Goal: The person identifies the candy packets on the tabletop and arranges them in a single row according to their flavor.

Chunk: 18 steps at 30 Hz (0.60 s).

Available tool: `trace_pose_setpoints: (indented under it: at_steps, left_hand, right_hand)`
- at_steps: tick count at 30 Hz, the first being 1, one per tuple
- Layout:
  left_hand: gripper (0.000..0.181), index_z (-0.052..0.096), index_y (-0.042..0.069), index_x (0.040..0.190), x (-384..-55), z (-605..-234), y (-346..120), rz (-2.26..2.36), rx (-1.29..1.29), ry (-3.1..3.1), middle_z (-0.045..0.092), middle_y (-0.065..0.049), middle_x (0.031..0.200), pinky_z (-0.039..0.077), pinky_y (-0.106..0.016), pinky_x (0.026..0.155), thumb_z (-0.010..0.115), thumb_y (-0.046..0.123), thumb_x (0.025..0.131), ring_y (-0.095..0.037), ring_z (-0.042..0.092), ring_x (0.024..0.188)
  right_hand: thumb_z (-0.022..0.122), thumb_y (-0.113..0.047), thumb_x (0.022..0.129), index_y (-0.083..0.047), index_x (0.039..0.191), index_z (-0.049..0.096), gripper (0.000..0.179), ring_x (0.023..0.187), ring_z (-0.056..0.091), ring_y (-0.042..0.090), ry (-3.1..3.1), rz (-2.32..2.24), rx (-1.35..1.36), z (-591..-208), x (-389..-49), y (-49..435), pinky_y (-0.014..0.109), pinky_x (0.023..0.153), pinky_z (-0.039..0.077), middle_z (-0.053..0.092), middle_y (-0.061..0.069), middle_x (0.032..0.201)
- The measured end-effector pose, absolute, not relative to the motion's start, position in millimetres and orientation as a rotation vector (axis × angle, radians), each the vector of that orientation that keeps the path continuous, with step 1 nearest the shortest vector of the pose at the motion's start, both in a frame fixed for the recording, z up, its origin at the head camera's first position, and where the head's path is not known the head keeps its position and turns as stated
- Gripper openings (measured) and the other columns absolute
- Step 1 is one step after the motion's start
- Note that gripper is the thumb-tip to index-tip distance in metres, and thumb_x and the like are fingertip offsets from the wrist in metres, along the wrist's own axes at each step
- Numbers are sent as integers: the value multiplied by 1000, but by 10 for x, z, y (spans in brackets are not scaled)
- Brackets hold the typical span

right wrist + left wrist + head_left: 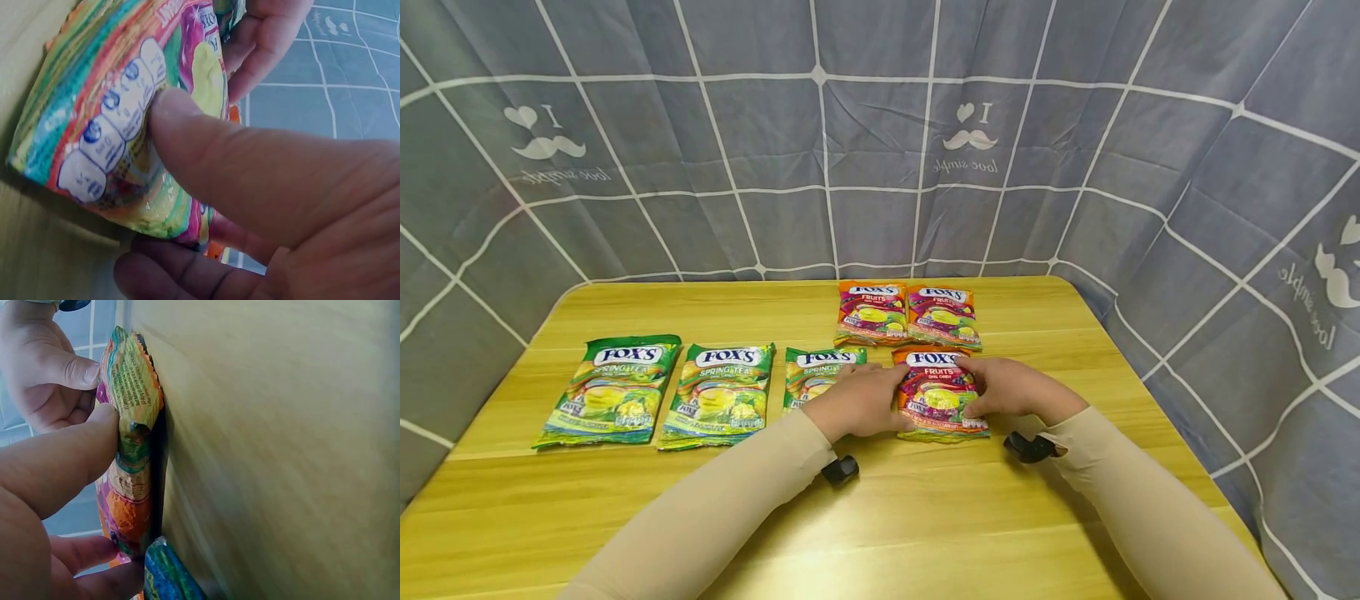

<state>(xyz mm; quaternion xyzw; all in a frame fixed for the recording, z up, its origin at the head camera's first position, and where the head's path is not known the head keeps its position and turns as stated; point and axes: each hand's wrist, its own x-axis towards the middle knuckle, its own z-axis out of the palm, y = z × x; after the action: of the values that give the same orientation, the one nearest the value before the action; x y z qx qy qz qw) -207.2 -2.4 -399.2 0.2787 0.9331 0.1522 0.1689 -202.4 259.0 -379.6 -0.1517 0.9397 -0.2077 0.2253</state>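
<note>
A purple-and-orange bag of Fox's fruit candy (936, 390) lies face up on the table, held between both hands. My left hand (867, 402) grips its left edge; in the left wrist view the thumb presses the bag's side and the fingers reach along the far end. At the right edge is my right hand (1018, 390), pinching the bag (119, 125) with the thumb on its front and fingers at its side and underneath. A green spring tea candy bag (808, 382) sits just left, partly hidden by the left hand.
Two more green spring tea bags (613, 392) stand in line at the left. Behind the held bag, two fruit candy bags (872, 313) lie side by side near the back edge of the wooden table (880, 517). Grey checked curtain (880, 142) surrounds the table.
</note>
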Motion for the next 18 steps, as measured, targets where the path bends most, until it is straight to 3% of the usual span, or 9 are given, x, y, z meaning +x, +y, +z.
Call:
trace_pose_setpoints:
  at_steps: [10, 18]
  left_hand:
    - [94, 38, 16, 165, -2045, -3985, -100, 489, 784, 2699, 51, -8, 162, 22, -61, 125, 80, 53, 90, -37, 34, 158]
    - [90, 39, 16, 164, -2062, -4008, -207, 521, 738, 2733, 51, -7, 162, 24, -63, 123, 79, 52, 91, -37, 34, 158]
  right_hand:
    - [85, -25, 91, -2, 163, 37, 89, 115, 67, 31, 2659, -574, -413, -3774, -2028, 2484, 52, 106, 52, 69, 20, 132]
    - [84, -27, 91, -5, 164, 36, 90, 114, 66, 27, 2662, -586, -408, -3803, -2094, 2373, 50, 106, 52, 67, 18, 137]
